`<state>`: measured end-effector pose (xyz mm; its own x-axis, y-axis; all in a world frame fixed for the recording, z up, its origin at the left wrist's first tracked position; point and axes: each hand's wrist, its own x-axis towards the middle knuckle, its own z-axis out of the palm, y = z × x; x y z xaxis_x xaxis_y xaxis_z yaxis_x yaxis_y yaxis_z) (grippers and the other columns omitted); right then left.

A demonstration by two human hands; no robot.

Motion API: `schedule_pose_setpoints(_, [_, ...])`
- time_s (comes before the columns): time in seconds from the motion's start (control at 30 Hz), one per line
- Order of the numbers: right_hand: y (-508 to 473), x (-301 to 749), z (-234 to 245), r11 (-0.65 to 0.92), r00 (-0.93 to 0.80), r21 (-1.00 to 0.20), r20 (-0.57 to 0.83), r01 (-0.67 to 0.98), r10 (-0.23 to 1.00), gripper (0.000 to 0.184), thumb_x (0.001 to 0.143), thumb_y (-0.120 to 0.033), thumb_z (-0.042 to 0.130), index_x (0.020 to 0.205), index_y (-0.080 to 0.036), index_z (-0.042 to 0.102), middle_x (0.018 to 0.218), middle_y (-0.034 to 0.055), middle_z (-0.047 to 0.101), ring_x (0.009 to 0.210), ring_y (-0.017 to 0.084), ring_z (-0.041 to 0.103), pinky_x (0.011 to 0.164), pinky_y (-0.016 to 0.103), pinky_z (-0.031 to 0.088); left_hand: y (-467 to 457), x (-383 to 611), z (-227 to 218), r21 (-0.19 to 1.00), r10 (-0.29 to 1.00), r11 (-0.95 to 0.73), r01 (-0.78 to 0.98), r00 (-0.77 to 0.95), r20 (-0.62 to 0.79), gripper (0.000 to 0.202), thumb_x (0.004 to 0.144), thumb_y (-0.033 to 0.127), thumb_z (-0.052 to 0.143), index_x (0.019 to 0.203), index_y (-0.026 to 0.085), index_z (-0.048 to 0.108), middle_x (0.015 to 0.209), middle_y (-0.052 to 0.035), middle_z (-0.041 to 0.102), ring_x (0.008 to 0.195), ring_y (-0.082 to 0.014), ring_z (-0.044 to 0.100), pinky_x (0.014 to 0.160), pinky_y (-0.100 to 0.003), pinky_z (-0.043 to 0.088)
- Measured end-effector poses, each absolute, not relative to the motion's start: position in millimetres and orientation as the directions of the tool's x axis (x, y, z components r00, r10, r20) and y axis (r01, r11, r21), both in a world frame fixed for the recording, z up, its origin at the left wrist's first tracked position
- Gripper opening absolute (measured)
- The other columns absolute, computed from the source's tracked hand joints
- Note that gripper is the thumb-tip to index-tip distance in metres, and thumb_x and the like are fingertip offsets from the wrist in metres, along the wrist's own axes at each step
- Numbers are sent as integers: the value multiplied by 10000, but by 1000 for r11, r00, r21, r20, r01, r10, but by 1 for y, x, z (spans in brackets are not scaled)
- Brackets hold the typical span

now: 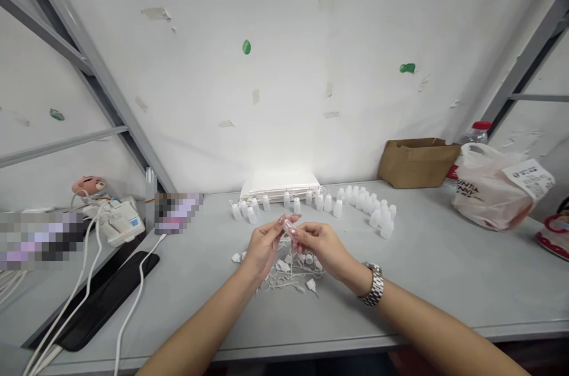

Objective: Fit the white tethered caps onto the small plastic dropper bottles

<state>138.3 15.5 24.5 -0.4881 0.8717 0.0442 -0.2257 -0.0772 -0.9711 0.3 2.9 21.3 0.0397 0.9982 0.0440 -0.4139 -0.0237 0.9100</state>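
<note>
Grey bench carries everything noted here. At its far left, white cables trail over a black mat. Behind them sit a white device and a pink toy figure. All of these lie well apart from your working area.

In the middle, a loose pile of white caps with thin tethers lies directly under your hands. Your left hand is pinched shut, thumb and fingertips on one end of a small clear bottle. Your right hand, with a metal watch at its wrist, is closed round the other end. The bottle is held above the pile, off the bench.

Behind it, a curved row of small white bottles stands upright, running from left of your hands to well right of them. It stands in front of a flat white stack set against the wall.

A narrow strip of open bench lies between the row and the pile. A broad bare stretch runs right of your right forearm to the near edge.

At the back right stands a brown cardboard box; its inside is hidden from this angle. Just right of it a plastic bag is full, contents indistinct, with a red-capped bottle behind it. A red-and-white object is cut off at the right edge.
</note>
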Motion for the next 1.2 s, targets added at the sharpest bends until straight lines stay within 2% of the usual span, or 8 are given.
schedule_pose_setpoints(0.1, [21,142,23,-269,-646,-893,32,-362,762,251,729,-334,620,621,-109,596,580,7,534,504,64,425,509,223,319,3,1,24,921,990,-13,-390,123,67,300,735,383,580,610,131,686,881,-124,690,1159,-257,431,954,-348,297])
schedule_pose_setpoints(0.17, [24,144,22,-360,-714,-841,44,-405,699,221,738,-310,620,665,-102,605,576,2,518,513,63,419,513,218,317,5,-1,26,924,987,-6,-382,149,68,291,737,391,576,667,135,695,931,-116,681,1158,-248,431,958,-337,293])
schedule_pose_setpoints(0.37, [27,147,20,-416,-725,-796,41,-439,687,196,756,-298,609,763,-103,624,647,23,543,579,78,454,582,228,355,16,-24,35,954,991,22,-298,132,18,514,744,581,428,992,188,647,1147,-102,587,1088,-237,479,877,-334,363])
schedule_pose_setpoints(0.47, [30,153,21,-419,-692,-793,5,-443,722,203,755,-313,606,791,-114,630,643,13,529,586,81,449,601,233,364,19,-40,35,998,995,43,38,85,-46,449,705,530,519,983,204,650,1017,-88,643,928,-223,550,770,-312,395])
schedule_pose_setpoints(0.57, [37,161,23,-384,-643,-789,17,-479,766,204,775,-342,573,794,-145,625,618,-11,495,553,77,413,611,241,367,18,-47,33,907,968,-48,419,242,-60,363,590,404,670,896,208,682,882,-65,664,810,-212,560,695,-285,392])
schedule_pose_setpoints(0.63, [41,164,24,-374,-614,-772,27,-514,789,185,784,-341,560,784,-165,617,626,-19,488,527,69,388,596,239,361,15,-45,30,839,935,-122,531,344,-81,346,549,362,699,867,225,686,897,-52,650,810,-206,549,675,-269,387])
schedule_pose_setpoints(0.77, [45,167,24,-390,-593,-747,8,-539,805,161,787,-320,556,785,-168,609,649,-15,498,531,69,392,566,230,348,9,-36,27,784,900,-177,595,419,-115,275,576,361,673,822,237,680,889,-36,603,805,-191,526,656,-253,381])
schedule_pose_setpoints(1.2, [44,167,24,-385,-579,-771,-25,-508,815,220,785,-346,551,827,-143,626,604,-22,460,527,72,378,558,230,347,17,-39,10,702,923,-263,662,385,-16,138,631,261,596,736,209,669,794,-38,561,814,-201,525,698,-277,401])
